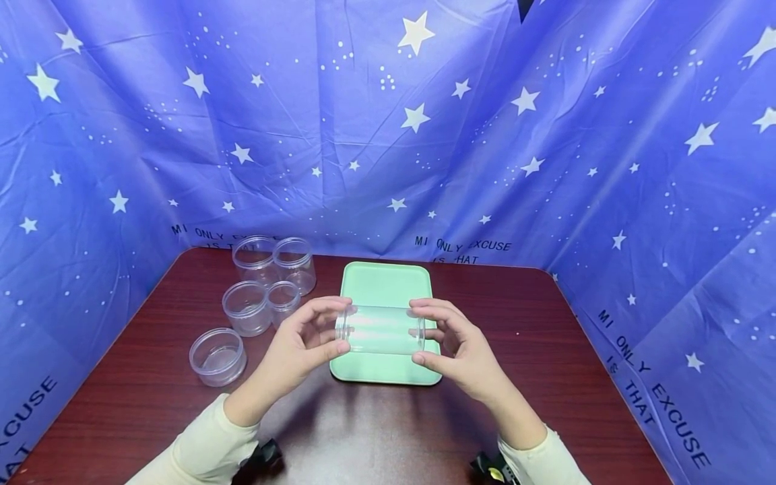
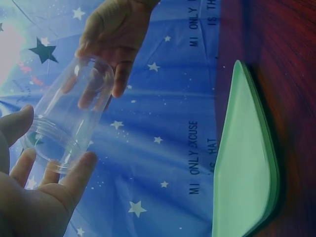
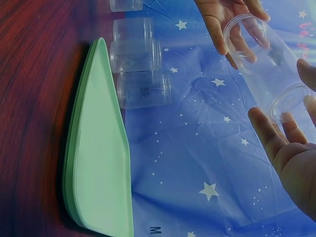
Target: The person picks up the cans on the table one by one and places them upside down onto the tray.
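A tall clear plastic jar (image 1: 382,330) lies sideways in the air between my two hands, over a light green tray (image 1: 388,279). My left hand (image 1: 312,333) grips the ringed rim end, fingers above and thumb below in the head view. At the other end, my right hand (image 1: 451,340) holds the jar's flat base with curled fingers and thumb. The left wrist view shows the jar (image 2: 69,113) well above the tray (image 2: 244,158), its ridged rim at the left fingers. In the right wrist view the base sits between the right hand's (image 3: 291,143) thumb and fingers.
Several clear round jars stand left of the tray on the dark red wooden table (image 1: 503,323): a low wide one (image 1: 218,357) nearest, others such as the medium jar (image 1: 246,308) behind. A blue star-printed curtain (image 1: 364,135) encloses the table's back and sides.
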Tool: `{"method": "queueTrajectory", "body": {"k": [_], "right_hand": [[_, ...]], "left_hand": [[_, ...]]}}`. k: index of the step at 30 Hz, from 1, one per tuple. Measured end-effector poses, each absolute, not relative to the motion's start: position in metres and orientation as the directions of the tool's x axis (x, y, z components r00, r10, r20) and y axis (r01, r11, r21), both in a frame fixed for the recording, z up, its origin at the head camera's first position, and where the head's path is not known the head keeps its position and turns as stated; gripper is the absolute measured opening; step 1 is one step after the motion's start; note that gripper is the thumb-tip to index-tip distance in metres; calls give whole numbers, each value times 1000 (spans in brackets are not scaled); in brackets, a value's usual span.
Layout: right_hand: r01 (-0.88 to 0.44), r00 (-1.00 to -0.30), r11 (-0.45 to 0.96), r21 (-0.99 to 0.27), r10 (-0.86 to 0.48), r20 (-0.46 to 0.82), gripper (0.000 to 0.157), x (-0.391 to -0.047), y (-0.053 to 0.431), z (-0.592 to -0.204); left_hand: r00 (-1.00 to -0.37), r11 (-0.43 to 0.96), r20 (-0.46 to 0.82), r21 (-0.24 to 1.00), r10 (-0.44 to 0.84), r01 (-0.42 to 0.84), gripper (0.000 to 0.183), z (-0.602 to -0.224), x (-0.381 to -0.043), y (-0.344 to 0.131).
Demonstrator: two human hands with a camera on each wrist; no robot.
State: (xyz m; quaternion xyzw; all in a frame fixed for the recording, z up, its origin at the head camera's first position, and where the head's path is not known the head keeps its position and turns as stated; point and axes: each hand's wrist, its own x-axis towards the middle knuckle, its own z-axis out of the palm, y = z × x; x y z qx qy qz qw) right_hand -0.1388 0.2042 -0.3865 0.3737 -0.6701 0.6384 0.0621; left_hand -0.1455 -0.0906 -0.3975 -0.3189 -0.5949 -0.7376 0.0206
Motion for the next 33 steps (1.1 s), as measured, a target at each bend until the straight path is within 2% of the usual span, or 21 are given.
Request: {"method": "queueTrajectory", "body": {"k": [17, 33], "right_hand": [[-561, -748, -16, -827, -417, 516, 62, -138, 203, -388], [-582, -733, -19, -813, -420, 535, 64, -139, 205, -387]], "left_hand": [[-800, -242, 469, 882, 375, 404, 57, -401, -146, -97], [-793, -217, 463, 886, 395, 410, 55, -396, -148, -99]]}}
